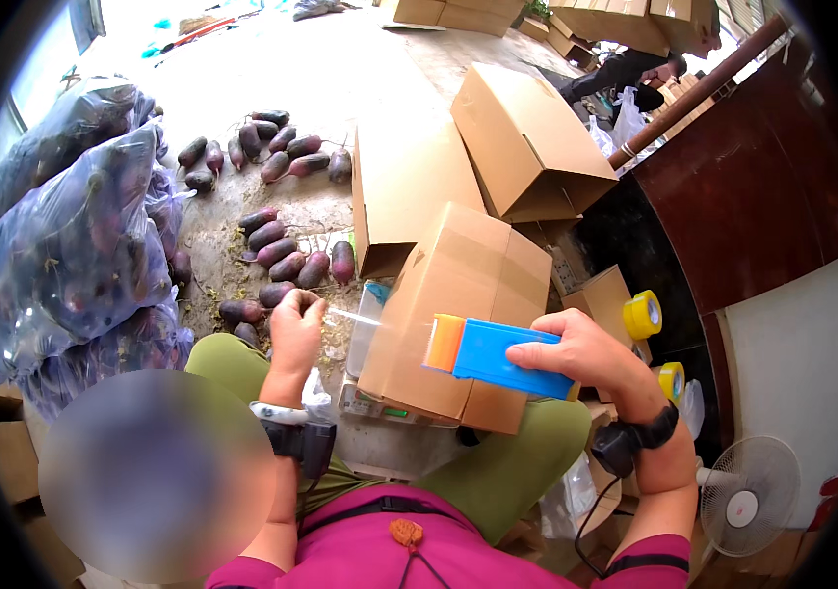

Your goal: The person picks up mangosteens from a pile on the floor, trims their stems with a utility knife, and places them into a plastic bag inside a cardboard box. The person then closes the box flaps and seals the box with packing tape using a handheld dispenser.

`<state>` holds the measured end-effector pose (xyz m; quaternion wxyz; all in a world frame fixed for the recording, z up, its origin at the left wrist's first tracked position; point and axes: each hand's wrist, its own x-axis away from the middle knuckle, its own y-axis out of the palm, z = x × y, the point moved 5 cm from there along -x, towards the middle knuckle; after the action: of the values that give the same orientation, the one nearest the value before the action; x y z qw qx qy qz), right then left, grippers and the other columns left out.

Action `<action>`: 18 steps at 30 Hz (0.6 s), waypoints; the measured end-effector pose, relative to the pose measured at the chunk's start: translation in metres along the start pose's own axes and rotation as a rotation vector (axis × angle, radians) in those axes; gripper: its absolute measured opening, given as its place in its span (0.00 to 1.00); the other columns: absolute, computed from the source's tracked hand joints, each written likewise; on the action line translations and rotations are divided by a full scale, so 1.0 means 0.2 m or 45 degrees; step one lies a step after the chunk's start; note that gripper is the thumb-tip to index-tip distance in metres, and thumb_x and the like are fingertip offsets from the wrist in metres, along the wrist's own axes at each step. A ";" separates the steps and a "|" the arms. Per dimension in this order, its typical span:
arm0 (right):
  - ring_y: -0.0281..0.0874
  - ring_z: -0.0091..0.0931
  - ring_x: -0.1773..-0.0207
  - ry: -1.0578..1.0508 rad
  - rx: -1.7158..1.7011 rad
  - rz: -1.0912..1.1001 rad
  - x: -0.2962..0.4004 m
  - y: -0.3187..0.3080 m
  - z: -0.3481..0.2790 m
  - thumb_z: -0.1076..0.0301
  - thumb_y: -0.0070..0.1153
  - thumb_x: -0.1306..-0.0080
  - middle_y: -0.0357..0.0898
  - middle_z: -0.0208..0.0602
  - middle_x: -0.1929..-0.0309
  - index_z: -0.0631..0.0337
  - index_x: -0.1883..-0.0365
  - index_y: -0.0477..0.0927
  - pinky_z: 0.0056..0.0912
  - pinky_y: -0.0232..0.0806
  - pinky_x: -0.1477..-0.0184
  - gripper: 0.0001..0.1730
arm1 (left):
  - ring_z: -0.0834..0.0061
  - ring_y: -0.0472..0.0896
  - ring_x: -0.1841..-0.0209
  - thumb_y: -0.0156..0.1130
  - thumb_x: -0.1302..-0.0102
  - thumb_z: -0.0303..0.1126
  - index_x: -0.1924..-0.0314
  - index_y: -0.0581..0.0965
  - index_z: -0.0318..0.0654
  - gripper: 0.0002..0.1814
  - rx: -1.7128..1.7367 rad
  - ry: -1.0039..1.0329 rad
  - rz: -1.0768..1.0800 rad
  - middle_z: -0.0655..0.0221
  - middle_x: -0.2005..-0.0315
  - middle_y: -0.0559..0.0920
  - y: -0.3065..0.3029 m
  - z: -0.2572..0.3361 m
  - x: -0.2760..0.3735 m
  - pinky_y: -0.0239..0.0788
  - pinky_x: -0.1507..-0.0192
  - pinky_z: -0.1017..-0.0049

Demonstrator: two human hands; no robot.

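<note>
My right hand grips a blue tape dispenser with an orange toothed head, held above a closed cardboard carton. A band of tape runs across the carton's top. Left of the carton, my left hand pinches the end of a thin whitish strip, which looks like clear tape. Its other end fades out over the carton's left edge. Beneath the carton sits a scale, mostly hidden, with a small green display at its front.
Dark purple radishes lie on the floor ahead. Filled plastic bags are piled at left. Open cartons stand beyond the scale. Yellow tape rolls and a fan are at right. A person bends in the background.
</note>
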<state>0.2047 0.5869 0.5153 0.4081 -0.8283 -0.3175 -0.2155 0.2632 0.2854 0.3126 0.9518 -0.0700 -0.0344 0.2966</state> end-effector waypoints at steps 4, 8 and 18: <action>0.76 0.26 0.72 0.027 0.120 0.056 -0.09 0.02 0.05 0.44 0.63 0.49 0.79 0.40 0.75 0.72 0.68 0.82 0.29 0.69 0.66 0.32 | 0.76 0.75 0.74 0.62 0.41 0.27 0.70 0.77 0.30 0.06 -0.046 -0.026 -0.002 0.63 0.77 0.80 0.11 -0.13 0.04 0.68 0.69 0.72; 0.79 0.29 0.70 0.067 0.262 0.063 -0.14 0.04 0.05 0.42 0.62 0.49 0.81 0.45 0.73 0.73 0.65 0.83 0.32 0.71 0.63 0.34 | 0.77 0.77 0.70 0.62 0.41 0.28 0.67 0.78 0.31 0.07 0.005 -0.186 -0.118 0.65 0.74 0.81 0.32 -0.39 0.16 0.70 0.65 0.73; 0.80 0.30 0.69 0.048 0.252 0.081 -0.15 0.06 0.04 0.42 0.61 0.49 0.82 0.46 0.72 0.73 0.66 0.83 0.32 0.71 0.62 0.35 | 0.76 0.76 0.66 0.60 0.37 0.30 0.57 0.73 0.31 0.12 -0.167 -0.318 -0.089 0.65 0.68 0.79 0.48 -0.63 0.24 0.70 0.64 0.74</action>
<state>0.1930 0.5774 0.4850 0.5006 -0.7894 -0.3030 -0.1855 0.2623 0.3772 0.1743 0.9432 -0.0934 -0.1744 0.2668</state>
